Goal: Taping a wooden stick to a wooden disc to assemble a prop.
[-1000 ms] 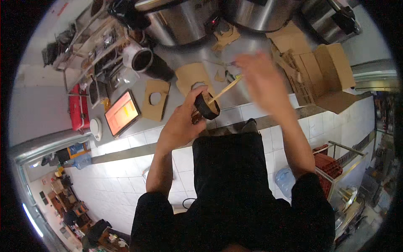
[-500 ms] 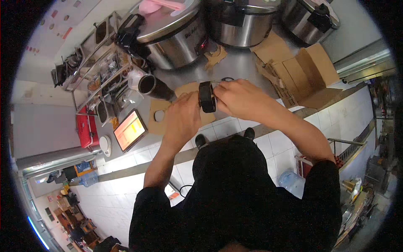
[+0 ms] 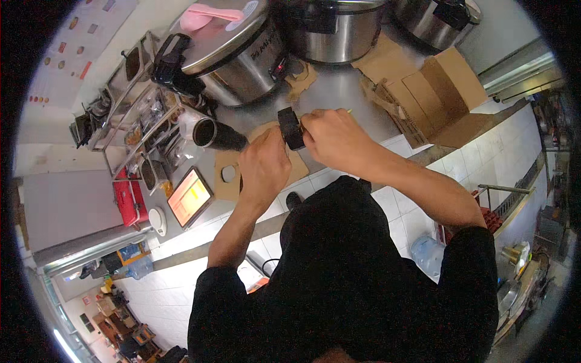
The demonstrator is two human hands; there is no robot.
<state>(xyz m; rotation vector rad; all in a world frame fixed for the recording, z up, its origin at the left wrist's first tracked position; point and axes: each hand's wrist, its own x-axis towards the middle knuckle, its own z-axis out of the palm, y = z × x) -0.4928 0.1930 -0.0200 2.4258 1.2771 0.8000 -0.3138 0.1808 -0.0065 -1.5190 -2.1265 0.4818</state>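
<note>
Steel desk [image 3: 339,91] against white tiled flooring, big rice cookers [image 3: 242,48] at the back, an open cardboard box [image 3: 436,97] on the right. Over the desk, both hands meet on a small black cup [image 3: 290,128], tipped on its side, long axis running near-far. Left hand [image 3: 264,169] cradles it from below; right hand [image 3: 333,139] closes on its right side, grip wrapped around it.

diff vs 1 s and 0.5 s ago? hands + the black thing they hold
The right hand, raised and blurred a second ago with a thin stick, has come down onto the black round object, closing over it half a second ago. The left hand kept its hold beside it throughout. The stick now barely shows past the right hand. The cookers, open cardboard box and tablet lie as before.
</note>
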